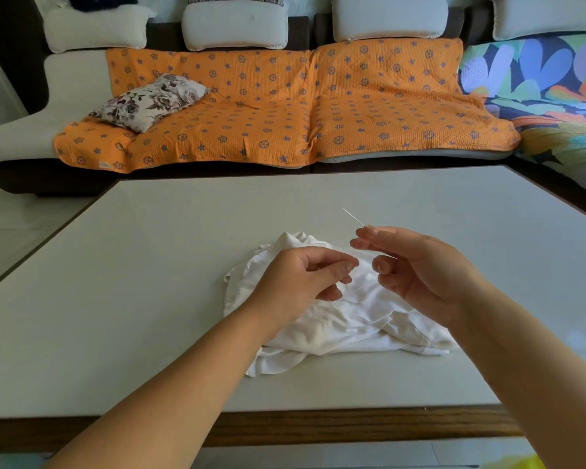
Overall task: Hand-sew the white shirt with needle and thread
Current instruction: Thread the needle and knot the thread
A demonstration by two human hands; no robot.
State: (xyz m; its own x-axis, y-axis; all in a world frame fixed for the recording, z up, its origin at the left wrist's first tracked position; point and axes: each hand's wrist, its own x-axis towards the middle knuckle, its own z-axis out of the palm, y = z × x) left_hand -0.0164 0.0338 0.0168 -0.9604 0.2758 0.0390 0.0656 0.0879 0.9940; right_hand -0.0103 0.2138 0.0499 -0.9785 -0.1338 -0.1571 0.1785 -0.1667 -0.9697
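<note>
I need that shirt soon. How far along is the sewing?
Early, it seems. Done: no stitches can be made out on the white shirt, which lies crumpled on the table. In hand: the right hand pinches the needle; the left hand pinches what looks like thread. Left: the sewing itself.

Fig.: shirt (345, 319) lies crumpled on bench (149, 265), centre-front. I see L hand (298, 282) & R hand (416, 265) above it, thread (389, 256) betw. them. Needle (354, 217) sticks up behind R fingers (369, 231). Sofa (285, 113) behind bench, w/ pillow (149, 101) on its left seat.
</note>
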